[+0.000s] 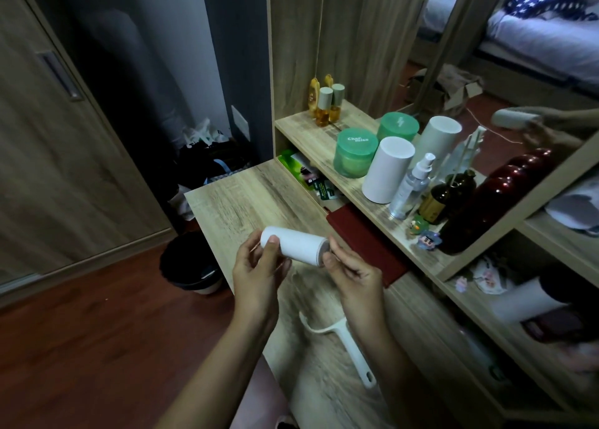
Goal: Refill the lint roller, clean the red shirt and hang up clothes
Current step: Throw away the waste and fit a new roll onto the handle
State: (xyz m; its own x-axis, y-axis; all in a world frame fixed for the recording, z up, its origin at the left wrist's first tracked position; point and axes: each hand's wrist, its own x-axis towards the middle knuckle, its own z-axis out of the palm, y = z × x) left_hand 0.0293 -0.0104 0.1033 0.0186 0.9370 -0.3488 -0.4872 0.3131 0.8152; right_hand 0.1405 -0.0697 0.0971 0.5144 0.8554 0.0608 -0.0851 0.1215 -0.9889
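You have a wooden desk [246, 195]: a white lint roller handle [351, 351] lies towards its near end, a dark red notebook [366, 244] along its shelf-side edge.

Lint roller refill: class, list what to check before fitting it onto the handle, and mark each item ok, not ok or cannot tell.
1. Refill roll gripped at its two ends by the left hand and right hand: ok.
2. Handle lying on the desk, no roll on it: ok.
3. A hand free to lift the handle: not ok, both hold the roll.
4. Roll's core unblocked: cannot tell, fingers cover the end.
5. Outer sheet's edge found: cannot tell.
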